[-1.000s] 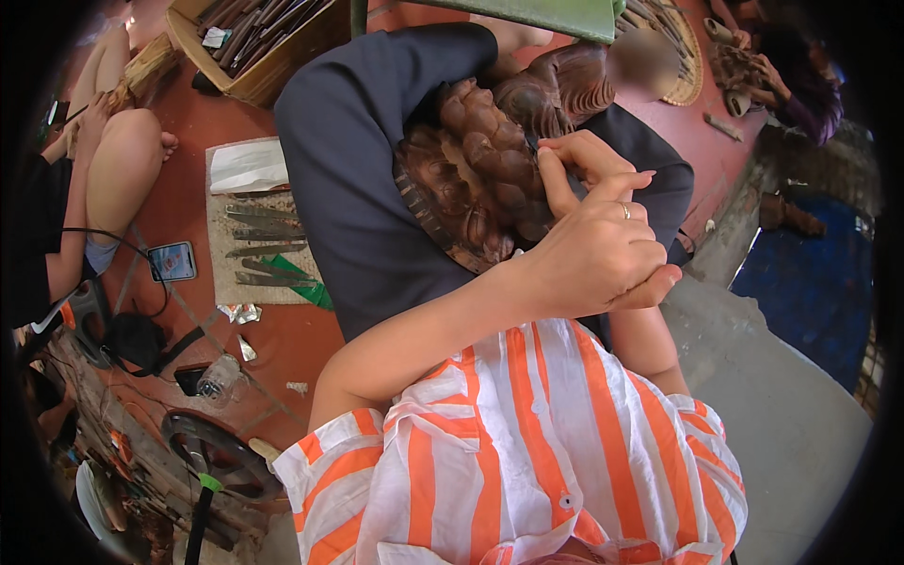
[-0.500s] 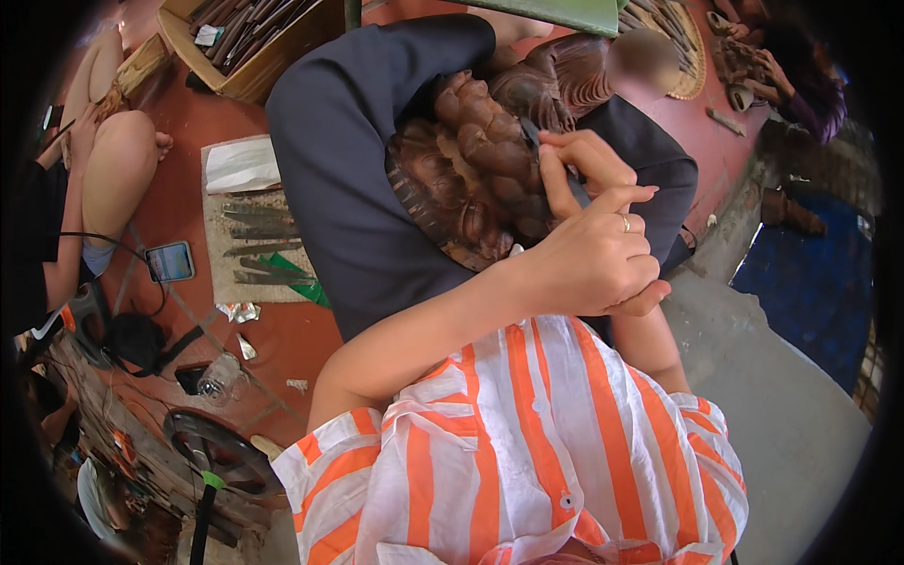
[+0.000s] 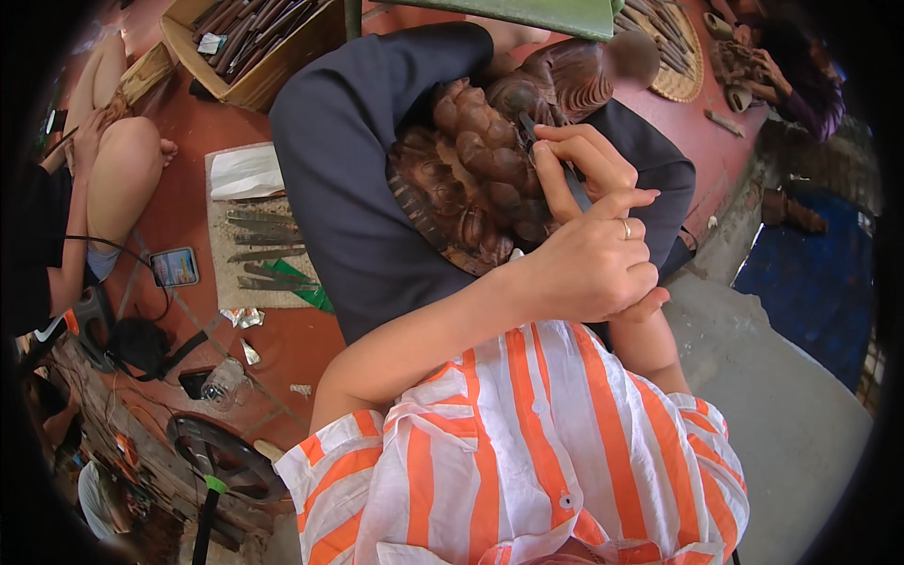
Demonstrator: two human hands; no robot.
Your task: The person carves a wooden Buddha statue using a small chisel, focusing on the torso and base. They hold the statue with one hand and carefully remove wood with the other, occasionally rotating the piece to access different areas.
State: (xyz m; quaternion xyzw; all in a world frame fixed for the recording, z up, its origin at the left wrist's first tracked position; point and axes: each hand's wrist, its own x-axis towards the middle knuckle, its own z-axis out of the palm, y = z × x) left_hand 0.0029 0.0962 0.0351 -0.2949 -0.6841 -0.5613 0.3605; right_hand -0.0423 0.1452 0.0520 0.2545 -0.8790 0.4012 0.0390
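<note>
Fingers [image 3: 591, 148] of the right hand [image 3: 608, 169] pinch one dark blade [image 3: 575, 187] close behind its tip, likely for fine control. Left hand [image 3: 593, 259], one ring, is clenched where the blade's lower end disappears; probably has hold of that end, but the grip itself is hidden from me. Tip points at the carved wood piece [image 3: 485, 146], one count, dark brown, resting between the thighs; crossed legs in dark trousers [image 3: 330, 179] seem to act as cradle, leaving both hands for the blade. Far end of the piece is blurred, can't read it. Left of the knee: one pale mat [image 3: 223, 282] with about six flat blades [image 3: 266, 254], overlap makes count loose, laid roughly parallel, presumably for easy picking. Same mat: one white paper, one green scrap. Past that, one lit phone [image 3: 174, 267] on the tiles. Further out, one box [image 3: 273, 87] and one round basket [image 3: 694, 83], both full of long tools, too many to count. Two other people at the edges, one left [image 3: 132, 160], one upper right [image 3: 819, 108].
</note>
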